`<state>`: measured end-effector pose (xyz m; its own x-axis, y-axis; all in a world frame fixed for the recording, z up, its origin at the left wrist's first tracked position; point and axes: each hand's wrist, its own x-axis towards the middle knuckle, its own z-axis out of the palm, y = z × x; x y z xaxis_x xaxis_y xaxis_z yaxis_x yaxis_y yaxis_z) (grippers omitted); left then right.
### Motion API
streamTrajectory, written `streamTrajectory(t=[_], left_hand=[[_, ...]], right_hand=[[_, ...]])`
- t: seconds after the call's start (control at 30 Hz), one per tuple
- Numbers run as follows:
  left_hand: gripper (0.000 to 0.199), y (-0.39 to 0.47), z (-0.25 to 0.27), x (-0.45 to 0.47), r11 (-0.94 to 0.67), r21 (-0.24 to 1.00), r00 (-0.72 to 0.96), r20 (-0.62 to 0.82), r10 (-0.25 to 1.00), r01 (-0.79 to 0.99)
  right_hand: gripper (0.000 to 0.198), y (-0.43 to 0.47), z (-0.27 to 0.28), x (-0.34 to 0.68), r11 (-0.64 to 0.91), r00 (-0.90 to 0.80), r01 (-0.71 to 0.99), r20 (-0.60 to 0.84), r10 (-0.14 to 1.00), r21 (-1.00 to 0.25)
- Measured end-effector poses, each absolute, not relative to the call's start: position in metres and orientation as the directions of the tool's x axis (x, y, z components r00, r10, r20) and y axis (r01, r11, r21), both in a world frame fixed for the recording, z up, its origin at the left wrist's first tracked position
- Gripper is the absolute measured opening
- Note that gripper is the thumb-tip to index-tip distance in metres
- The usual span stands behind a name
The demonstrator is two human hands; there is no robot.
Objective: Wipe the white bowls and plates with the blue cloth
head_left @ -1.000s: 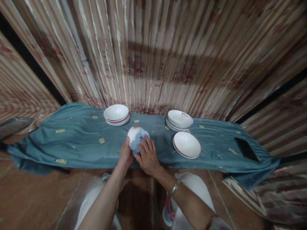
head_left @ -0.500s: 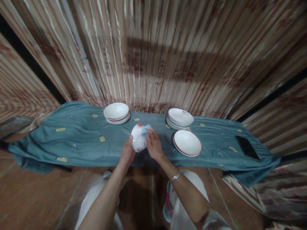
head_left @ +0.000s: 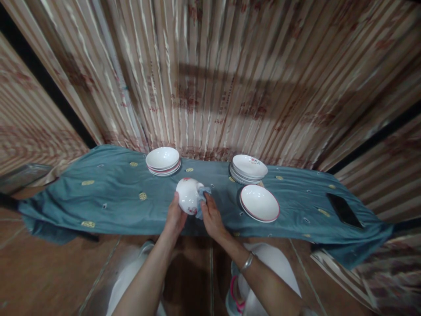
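Note:
A white bowl (head_left: pixel 188 196) with red floral marks is held above the near side of the table, its rounded outside facing me. My left hand (head_left: pixel 175 215) is closed on the bowl's left edge. Against the bowl's right side, my right hand (head_left: pixel 212 216) grips a light blue cloth (head_left: pixel 203 202), which is bunched under the fingers. Parts of the fingers of both hands are hidden behind the bowl and the cloth.
White bowls (head_left: pixel 162 158) are stacked at the back left. A stack of white plates (head_left: pixel 250 166) stands at the back right, with red-rimmed dishes (head_left: pixel 259 202) before it. A black phone (head_left: pixel 344 210) lies rightmost on the teal tablecloth (head_left: pixel 118 202). A pleated curtain (head_left: pixel 210 87) hangs behind.
The cloth in my right hand has moved from the bowl's upper face down to its right edge. The bowl has turned slightly in my left hand. The whole view has shifted a little.

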<state>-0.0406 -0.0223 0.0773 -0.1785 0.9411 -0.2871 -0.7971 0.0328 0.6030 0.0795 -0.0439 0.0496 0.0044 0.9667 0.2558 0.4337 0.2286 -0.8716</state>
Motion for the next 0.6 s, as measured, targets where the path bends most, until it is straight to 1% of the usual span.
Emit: streamTrajectory(t=[0.2, 0.4, 0.6], left_hand=[[0.036, -0.022, 0.079, -0.041, 0.032, 0.608, -0.184, -0.29, 0.939, -0.793], [0.037, -0.026, 0.085, -0.038, 0.057, 0.646, -0.16, -0.271, 0.949, -0.761], [0.039, -0.028, 0.085, -0.037, 0.068, 0.658, -0.124, -0.241, 0.963, -0.75]], right_hand=[[0.056, -0.052, 0.056, 0.081, 0.247, -0.037, 0.478, 0.262, 0.964, -0.843], [0.056, -0.045, 0.064, 0.089, 0.298, -0.132, 0.518, 0.269, 0.954, -0.802], [0.06, -0.032, 0.061, 0.09, 0.299, -0.109, 0.55, 0.289, 0.951, -0.78]])
